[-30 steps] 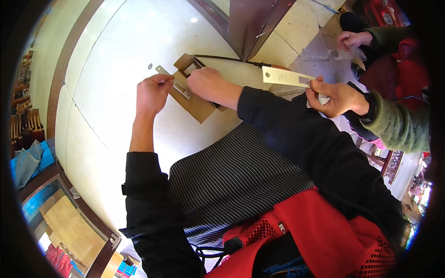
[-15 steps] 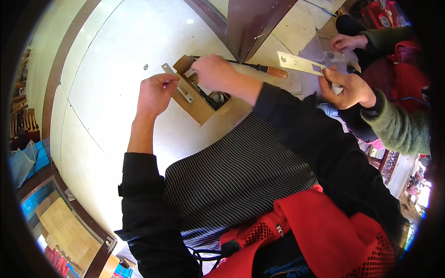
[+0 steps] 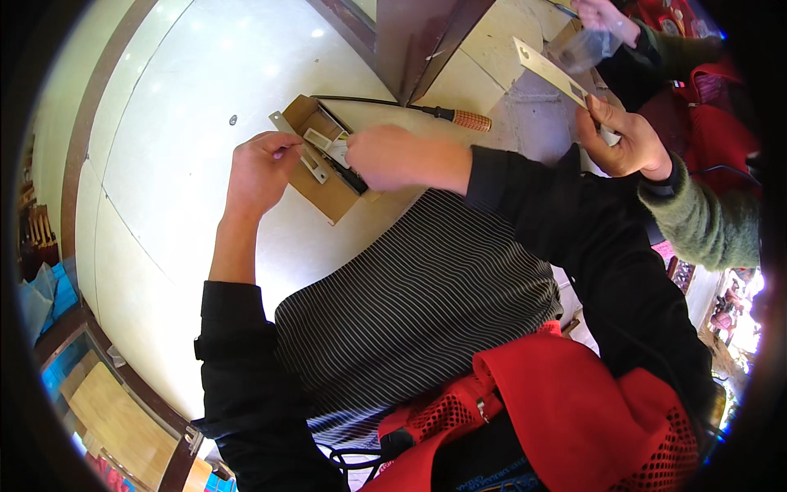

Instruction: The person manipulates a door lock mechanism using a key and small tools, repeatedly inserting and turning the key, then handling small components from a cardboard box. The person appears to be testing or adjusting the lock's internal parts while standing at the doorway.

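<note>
An open cardboard box lies on the pale floor, with a white rectangular frame-like part and a black part inside. Over its left side slants a narrow metal strike plate with a slot. My left hand pinches this plate by its edge, thumb and fingers pressed together. Across the box's right side reaches my right hand, smeared by motion. Its fingertips are beside the box's contents; whether they grip anything cannot be made out.
On the right, a co-worker's hand holds a long metal plate with a square hole. Their other hand is by a clear plastic bag. Beyond the box lie a tool with an orange handle and a dark door edge.
My right hand has shifted toward the box's near end, uncovering the white frame-like part. My left hand keeps its pinch. The co-worker's far hand has risen with the plastic bag.
</note>
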The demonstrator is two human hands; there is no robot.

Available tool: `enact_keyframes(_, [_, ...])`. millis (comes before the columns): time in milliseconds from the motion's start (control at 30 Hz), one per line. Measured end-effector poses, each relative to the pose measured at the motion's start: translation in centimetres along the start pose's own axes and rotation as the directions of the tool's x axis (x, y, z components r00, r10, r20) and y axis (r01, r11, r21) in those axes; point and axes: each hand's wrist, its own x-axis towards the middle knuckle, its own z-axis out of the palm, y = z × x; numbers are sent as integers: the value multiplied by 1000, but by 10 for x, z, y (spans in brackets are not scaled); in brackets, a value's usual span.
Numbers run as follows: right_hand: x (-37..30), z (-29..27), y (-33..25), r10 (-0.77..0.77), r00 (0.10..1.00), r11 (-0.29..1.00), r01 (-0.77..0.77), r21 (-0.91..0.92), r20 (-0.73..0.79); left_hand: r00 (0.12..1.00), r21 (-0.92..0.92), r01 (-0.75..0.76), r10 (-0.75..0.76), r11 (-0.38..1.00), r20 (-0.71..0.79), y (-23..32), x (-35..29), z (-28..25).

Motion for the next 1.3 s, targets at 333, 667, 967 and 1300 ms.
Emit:
enact_keyframes(333, [17, 2, 8, 18, 981, 998, -7, 58, -191, 976, 374, -181, 121, 909, 180, 19, -8, 32])
enact_keyframes(667, [-13, 19, 32, 413, 678, 839, -23, 544, -608, 961, 392, -272, 269, 879, 64, 11, -3, 50])
enact_keyframes(967, [-33, 27, 22, 477, 759, 778, -130, 615, -443, 936, 468, -332, 224, 819, 272, 21, 11, 62])
enact_keyframes(1300, [-12, 59, 22, 526, 799, 775, -308, 551, -293, 950, 785, -238, -31, 572, 311, 45, 14, 107])
